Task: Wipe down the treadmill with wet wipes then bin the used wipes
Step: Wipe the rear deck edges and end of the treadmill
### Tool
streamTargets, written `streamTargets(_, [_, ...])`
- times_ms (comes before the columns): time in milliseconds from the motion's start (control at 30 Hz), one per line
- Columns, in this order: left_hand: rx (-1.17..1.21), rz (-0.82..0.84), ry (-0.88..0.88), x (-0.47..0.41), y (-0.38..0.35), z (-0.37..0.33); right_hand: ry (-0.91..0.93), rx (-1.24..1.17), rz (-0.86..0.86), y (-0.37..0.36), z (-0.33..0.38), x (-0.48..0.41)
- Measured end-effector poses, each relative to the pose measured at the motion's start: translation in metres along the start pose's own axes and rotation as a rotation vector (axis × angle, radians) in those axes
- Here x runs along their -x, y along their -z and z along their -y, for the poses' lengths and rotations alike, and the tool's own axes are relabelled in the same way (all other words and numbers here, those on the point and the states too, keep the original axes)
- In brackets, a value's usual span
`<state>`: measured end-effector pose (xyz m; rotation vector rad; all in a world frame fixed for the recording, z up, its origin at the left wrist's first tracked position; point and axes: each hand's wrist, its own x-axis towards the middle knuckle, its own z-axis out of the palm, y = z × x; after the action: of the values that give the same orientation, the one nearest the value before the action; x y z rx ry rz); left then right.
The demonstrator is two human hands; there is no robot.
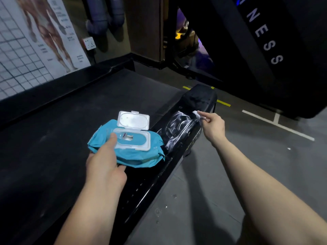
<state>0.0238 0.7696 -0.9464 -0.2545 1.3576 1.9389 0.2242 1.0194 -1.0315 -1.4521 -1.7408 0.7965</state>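
Blue wet wipes pack in one hand, a small white wipe in the other.
The left hand holds the pack over the right edge of the treadmill belt, with the thumb on top and the fingers curled under it. Its white flip lid stands open. The right hand pinches the scrunched wipe in its fingertips, right at the outer edge of the black side rail, near the rail's far end. White wet streaks show on the rail just beside the wipe.
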Motion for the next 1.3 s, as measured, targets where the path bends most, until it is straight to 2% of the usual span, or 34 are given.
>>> streamTargets(267, [-0.002,0.043,0.108,0.011,-0.01,0.006,0.143,0.205,0.011,-0.033,-0.023,-0.005])
streamTargets(467, [0.019,0.061,0.118,0.014,-0.011,0.001,0.239,0.396,0.133,-0.036,-0.009,0.001])
streamTargets(733, [0.058,0.051,0.105,0.021,-0.009,-0.013,0.27,0.435,0.298,-0.023,0.003,0.029])
streamTargets(800, [0.077,0.038,0.116,0.024,-0.008,-0.015,0.25,0.361,0.34,-0.015,0.01,0.033])
streamTargets(867, [0.079,0.031,0.13,0.025,-0.007,-0.016,0.175,0.218,0.307,-0.005,0.014,0.028])
streamTargets(1000, [0.059,0.025,0.143,0.025,-0.006,-0.014,-0.031,-0.104,0.063,0.014,0.002,0.005])
streamTargets(1133, [0.038,0.008,0.139,0.023,-0.009,-0.011,-0.099,-0.166,-0.061,0.01,-0.014,-0.004])
streamTargets(1300, [0.017,-0.001,0.149,0.024,-0.011,-0.009,-0.14,-0.193,-0.097,-0.011,-0.017,-0.01])
